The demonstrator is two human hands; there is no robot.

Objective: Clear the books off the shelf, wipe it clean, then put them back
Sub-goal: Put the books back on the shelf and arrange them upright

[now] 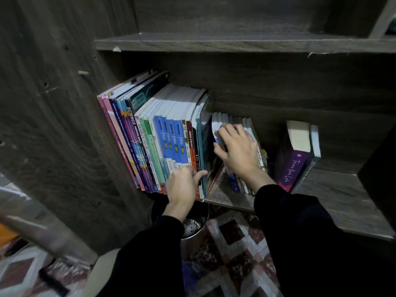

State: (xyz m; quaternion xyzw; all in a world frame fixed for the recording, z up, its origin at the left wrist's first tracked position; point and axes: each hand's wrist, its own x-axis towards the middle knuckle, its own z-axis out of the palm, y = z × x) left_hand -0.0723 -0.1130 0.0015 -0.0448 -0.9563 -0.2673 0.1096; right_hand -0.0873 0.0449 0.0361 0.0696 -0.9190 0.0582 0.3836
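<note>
Books still crowd the shelf [342, 196]. A row of tall books [150, 136] stands packed at the left end, a small batch of thin books [233, 122] leans in the middle, and two purple books [293, 161] lean at the right, well apart from the rest. Bare board shows between the groups and at the far right.

The left hand [184, 183] sits at the near, lower end of the tall row. Its fingers are curled against the spines and its thumb lies along the outermost book, so it seems to pinch the last few. The right hand [235, 148] is clamped on the thin books, with fingers hooked over their top edges and the thumb on the left cover.

No cloth is in view, and nothing shows whether the board has been wiped. These books may be about to come off, or they may be going back in; I cannot tell which. If clearing is only starting, nearly everything is left to do. Below the shelf stand a bin [192, 228] and a patterned rug [235, 254].
</note>
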